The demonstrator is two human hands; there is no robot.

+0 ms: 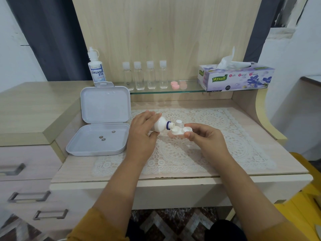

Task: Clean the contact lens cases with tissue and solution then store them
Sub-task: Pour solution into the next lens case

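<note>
My left hand (141, 132) grips a small white solution bottle (160, 125), tipped sideways so its nozzle points right over one cup of a white contact lens case (179, 132). My right hand (206, 136) pinches that case at its right end, just above the lace mat. The bottle's white cap (178, 122) stands on the mat behind the case. An open grey storage box (102, 122) lies to the left, with three small dark round things in its base. A tissue box (236, 77) with one tissue pulled up stands on the glass shelf at the back right.
A larger Dream Eye bottle (96, 68) stands behind the box lid. Several clear small bottles (144, 75) and pink case lids (175, 85) line the glass shelf. Drawers (27, 171) are at the left, and a yellow surface (305, 188) at the right.
</note>
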